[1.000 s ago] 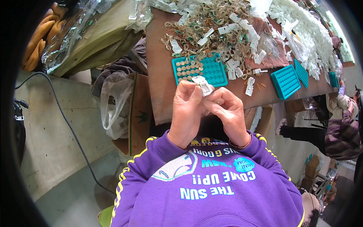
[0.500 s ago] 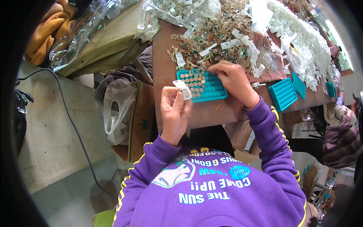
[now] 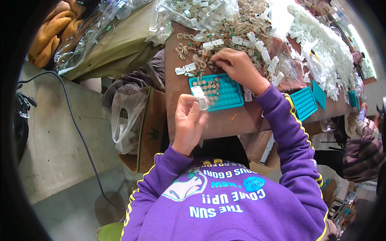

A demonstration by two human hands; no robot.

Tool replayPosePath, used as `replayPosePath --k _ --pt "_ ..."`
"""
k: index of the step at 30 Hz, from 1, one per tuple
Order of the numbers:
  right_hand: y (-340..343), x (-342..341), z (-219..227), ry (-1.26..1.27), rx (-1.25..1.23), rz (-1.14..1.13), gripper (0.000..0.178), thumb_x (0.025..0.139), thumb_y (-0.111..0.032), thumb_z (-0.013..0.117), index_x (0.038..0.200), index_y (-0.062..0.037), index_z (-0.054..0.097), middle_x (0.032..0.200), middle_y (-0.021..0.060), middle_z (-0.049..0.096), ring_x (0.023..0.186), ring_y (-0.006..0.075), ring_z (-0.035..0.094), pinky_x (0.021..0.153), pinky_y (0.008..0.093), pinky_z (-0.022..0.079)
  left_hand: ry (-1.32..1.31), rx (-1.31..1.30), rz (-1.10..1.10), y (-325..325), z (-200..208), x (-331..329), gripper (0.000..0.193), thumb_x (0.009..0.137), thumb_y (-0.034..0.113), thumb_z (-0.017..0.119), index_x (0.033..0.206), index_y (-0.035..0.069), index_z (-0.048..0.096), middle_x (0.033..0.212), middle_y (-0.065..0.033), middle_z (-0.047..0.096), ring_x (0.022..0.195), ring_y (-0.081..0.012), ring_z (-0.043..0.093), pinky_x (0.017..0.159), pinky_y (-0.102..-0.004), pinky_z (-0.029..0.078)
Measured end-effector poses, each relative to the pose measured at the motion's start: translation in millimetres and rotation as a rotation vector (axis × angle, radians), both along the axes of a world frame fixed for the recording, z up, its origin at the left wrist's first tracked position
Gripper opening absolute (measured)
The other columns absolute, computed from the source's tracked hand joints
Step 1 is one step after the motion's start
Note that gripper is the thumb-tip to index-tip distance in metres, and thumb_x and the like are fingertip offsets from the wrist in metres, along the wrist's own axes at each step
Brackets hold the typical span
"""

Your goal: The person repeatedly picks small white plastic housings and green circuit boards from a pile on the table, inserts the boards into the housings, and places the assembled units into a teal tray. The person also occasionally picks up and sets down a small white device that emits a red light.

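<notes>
My left hand [image 3: 187,122] pinches a small white, clear-lidded plastic case [image 3: 200,97] between thumb and fingers, over the near left corner of a teal tray [image 3: 233,105]. The tray has rows of round hollows; small round metallic discs [image 3: 209,86] fill part of its left side. Beyond the tray, my right hand [image 3: 240,68] reaches to the near edge of a heap of coiled thin wire bundles [image 3: 225,34]. Its fingers are curled together at the wires, and what they hold, if anything, cannot be made out.
White plastic cases [image 3: 185,69] lie left of the heap. To the right are more teal trays [image 3: 304,104] and a large white pile of plastic parts [image 3: 327,52]. An open cardboard box [image 3: 152,128] with a plastic bag stands left of the table. Another person [image 3: 362,148] sits far right.
My right hand has moved from the tray's far edge up to the wire heap. My left hand still holds the case, now slightly lower and further right.
</notes>
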State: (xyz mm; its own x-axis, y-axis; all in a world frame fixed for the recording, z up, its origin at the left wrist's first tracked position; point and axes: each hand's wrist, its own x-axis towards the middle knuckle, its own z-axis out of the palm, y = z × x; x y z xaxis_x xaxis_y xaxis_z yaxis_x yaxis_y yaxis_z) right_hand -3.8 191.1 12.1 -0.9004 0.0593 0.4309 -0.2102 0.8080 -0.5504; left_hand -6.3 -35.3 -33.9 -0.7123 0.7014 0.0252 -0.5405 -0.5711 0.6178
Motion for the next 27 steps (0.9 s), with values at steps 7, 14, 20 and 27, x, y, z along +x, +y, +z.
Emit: replayPosePath --k 7,14,20,27 --pt "-17 27 -12 0.069 0.234 0.005 0.013 0.079 -0.011 0.068 0.09 -0.0055 0.068 0.089 0.0095 0.064 0.085 0.0294 0.061 0.075 0.0387 0.05 -0.006 0.021 0.092 -1 -3 0 0.011 0.1 0.021 0.049 0.105 0.012 0.046 0.102 -0.0088 0.058 0.057 -0.0041 0.04 0.047 -0.0148 0.033" --pt "-17 31 -25 0.133 0.146 -0.063 0.01 0.078 -0.009 0.068 0.087 -0.0055 0.069 0.087 0.0083 0.064 0.084 0.0274 0.062 0.074 0.0367 0.051 0.046 0.035 0.36 0 -1 -20 0.015 0.099 0.017 0.05 0.108 0.006 0.048 0.103 -0.0096 0.061 0.096 -0.0172 0.06 0.088 -0.0314 0.048" --pt "-14 42 -25 0.101 0.115 -0.061 0.011 0.076 -0.009 0.07 0.085 -0.005 0.066 0.09 0.0083 0.065 0.084 0.0283 0.062 0.074 0.037 0.051 0.006 -0.003 0.239 11 0 -16 0.012 0.1 0.015 0.05 0.107 0.006 0.047 0.101 -0.0106 0.063 0.092 -0.0157 0.061 0.085 -0.0297 0.049" --pt "-11 78 -17 0.022 0.126 -0.163 0.013 0.073 -0.008 0.071 0.084 -0.0058 0.065 0.09 0.0083 0.066 0.086 0.0285 0.062 0.075 0.0377 0.051 0.044 -0.072 0.086 22 -6 -2 0.016 0.101 0.02 0.047 0.11 0.007 0.046 0.105 -0.0126 0.063 0.099 -0.0182 0.06 0.088 -0.0335 0.048"
